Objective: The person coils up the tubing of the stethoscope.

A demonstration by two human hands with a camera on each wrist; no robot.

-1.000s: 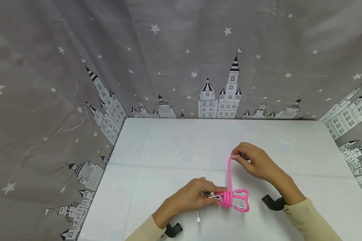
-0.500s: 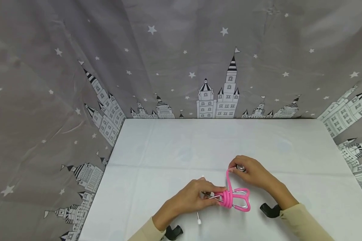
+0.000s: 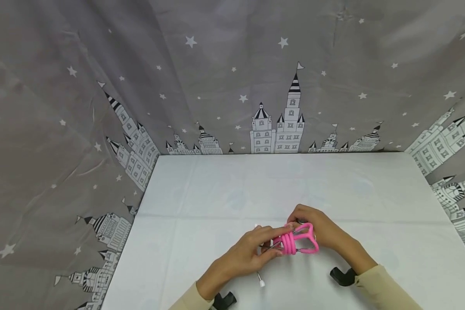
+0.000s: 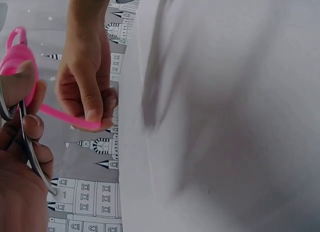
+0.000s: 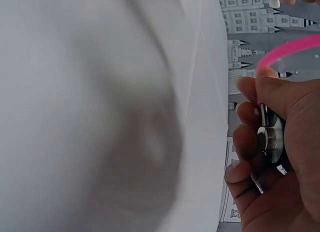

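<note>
A stethoscope (image 3: 289, 244) with pink tubing hangs above the table, its tube wound in several turns about its own middle. My left hand (image 3: 248, 254) grips the wound part and the metal ear tubes (image 4: 34, 159) between thumb and fingers. A white ear tip (image 3: 261, 283) sticks out below that hand. On the far side of the coil, my right hand (image 3: 323, 226) pinches the pink tube's end close to the chest piece (image 5: 273, 140). That round metal piece lies within the right palm in the right wrist view. In the head view the loops partly cover the right fingertips.
A white table (image 3: 201, 185) spreads beneath both hands. Grey cloth (image 3: 217, 51) printed with castles and stars stands behind it and along the sides. Black wrist mounts (image 3: 342, 277) show under the forearms.
My right hand has come down towards the coil, drawing the free pink tube behind the loops. The left hand has tilted the bundle and raised it a little.
</note>
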